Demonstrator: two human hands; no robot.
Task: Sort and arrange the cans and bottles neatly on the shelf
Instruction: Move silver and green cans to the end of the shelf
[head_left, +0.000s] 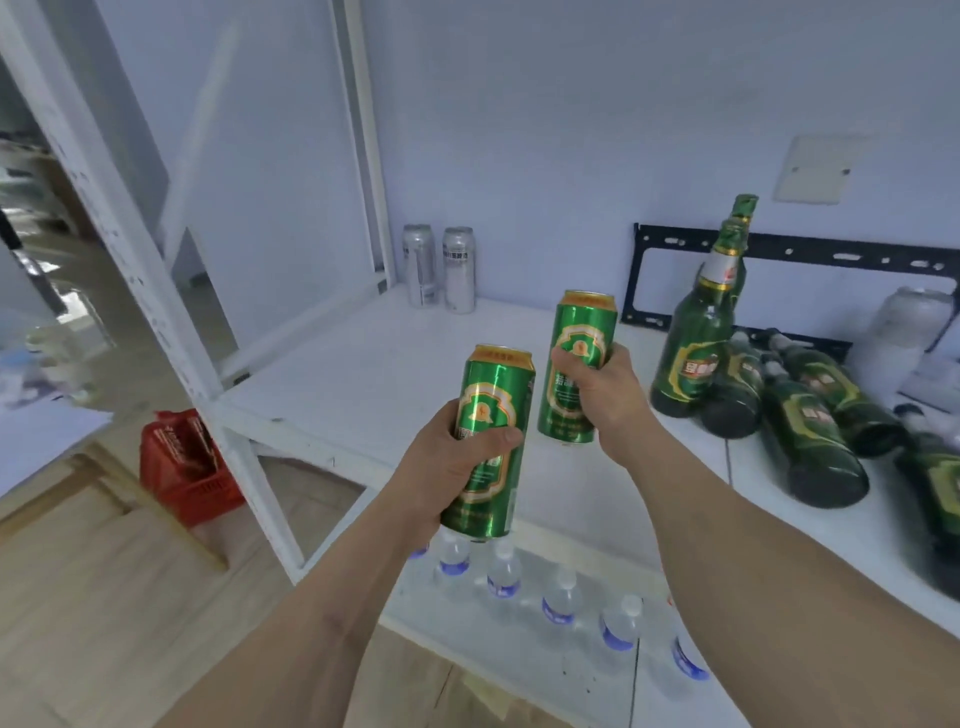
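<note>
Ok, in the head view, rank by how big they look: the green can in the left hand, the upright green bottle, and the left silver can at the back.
1. Upright green bottle
2. Green can, though nearness to the camera inflates it
3. Silver can
</note>
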